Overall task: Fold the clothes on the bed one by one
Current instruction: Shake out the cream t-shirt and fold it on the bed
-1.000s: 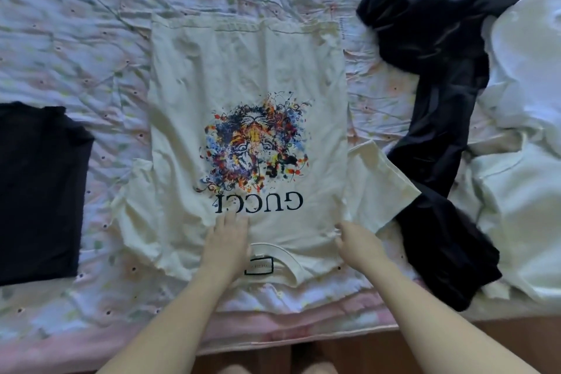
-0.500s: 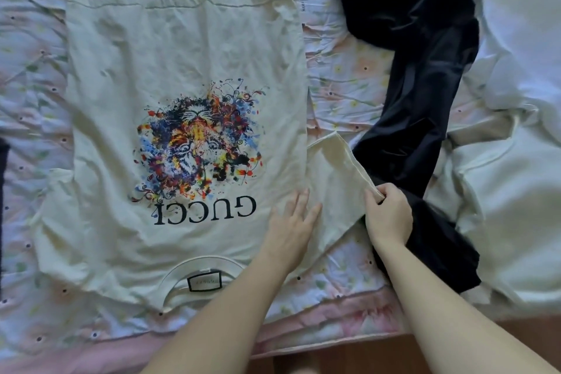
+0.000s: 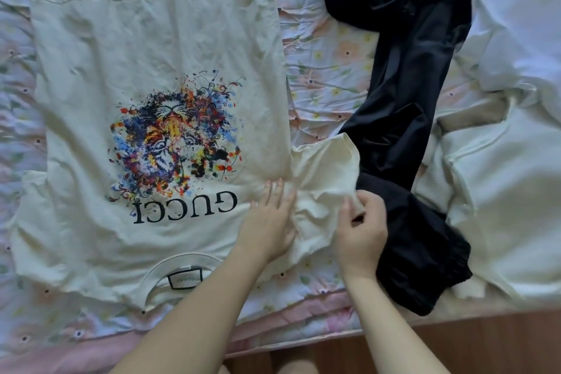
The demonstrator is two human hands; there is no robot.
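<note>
- Cream T-shirt (image 3: pixel 158 48) lies spread flat on the floral bedsheet (image 3: pixel 331 48), print side up, collar toward the bed's near edge.
- Left hand (image 3: pixel 270 222), fingers straight, presses flat on the shirt by the shoulder seam.
- Right hand (image 3: pixel 361 231) pinches the rumpled sleeve (image 3: pixel 324 173) between thumb and fingers.
- Black trousers (image 3: pixel 406 94) sprawl just beside the sleeve.
- White clothes (image 3: pixel 501 191) are heaped further right.
</note>
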